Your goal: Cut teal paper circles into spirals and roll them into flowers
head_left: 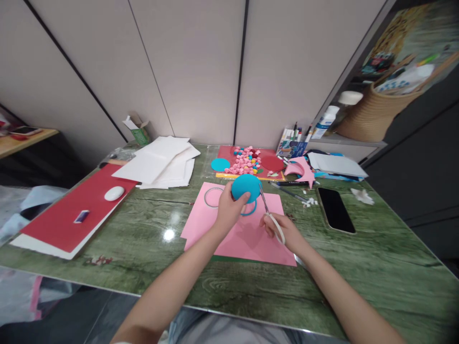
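Observation:
A blue paper circle (245, 187) is pinched in my left hand (229, 205), raised over pink paper sheets (229, 234). White-handled scissors (275, 227) are gripped in my right hand (281, 229), with their blades at the right edge of the circle. Beneath the circle, a blue ring (253, 209) lies on the pink paper. A grey ring (207, 197) rests on the same paper, left of my left hand. Behind them, another blue circle (220, 165) lies beside a pile of small pink pieces (244, 162).
Red paper (68, 215) with a white oval object (114, 193) lies at the left, near white sheets (154, 160). A phone (336, 210) is on the right. Pink paper scraps (301, 169), a pen box (292, 145) and a red circle (272, 163) stand or lie behind.

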Motion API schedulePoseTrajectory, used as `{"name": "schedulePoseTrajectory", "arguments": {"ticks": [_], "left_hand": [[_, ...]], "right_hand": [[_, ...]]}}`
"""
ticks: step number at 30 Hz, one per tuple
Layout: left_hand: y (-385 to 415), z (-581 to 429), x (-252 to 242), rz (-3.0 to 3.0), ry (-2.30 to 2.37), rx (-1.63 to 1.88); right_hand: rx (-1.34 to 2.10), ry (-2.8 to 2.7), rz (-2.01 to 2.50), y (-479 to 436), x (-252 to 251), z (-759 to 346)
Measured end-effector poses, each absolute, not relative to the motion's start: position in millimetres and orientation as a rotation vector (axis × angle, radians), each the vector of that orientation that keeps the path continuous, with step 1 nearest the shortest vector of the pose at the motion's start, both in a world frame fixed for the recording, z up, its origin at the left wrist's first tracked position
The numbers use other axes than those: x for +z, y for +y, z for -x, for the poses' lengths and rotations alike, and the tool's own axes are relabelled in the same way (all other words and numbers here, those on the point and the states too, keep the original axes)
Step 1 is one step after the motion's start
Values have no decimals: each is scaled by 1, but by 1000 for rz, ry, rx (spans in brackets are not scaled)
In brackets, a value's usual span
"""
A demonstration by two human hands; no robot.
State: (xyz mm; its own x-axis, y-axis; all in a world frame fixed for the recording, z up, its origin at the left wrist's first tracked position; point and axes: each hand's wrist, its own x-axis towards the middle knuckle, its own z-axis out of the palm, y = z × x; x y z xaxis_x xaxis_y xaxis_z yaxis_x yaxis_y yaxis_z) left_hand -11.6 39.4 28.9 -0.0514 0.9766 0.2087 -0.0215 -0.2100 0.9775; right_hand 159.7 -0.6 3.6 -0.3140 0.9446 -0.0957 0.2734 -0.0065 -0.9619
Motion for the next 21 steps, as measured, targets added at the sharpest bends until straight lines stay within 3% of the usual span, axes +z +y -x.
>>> {"name": "schedulePoseTrajectory", "arguments": {"ticks": [21], "left_hand": [[36, 10, 32, -1257, 1041, 1393]], "right_hand": [[1384, -1629, 1239, -1, 5, -161]]}}
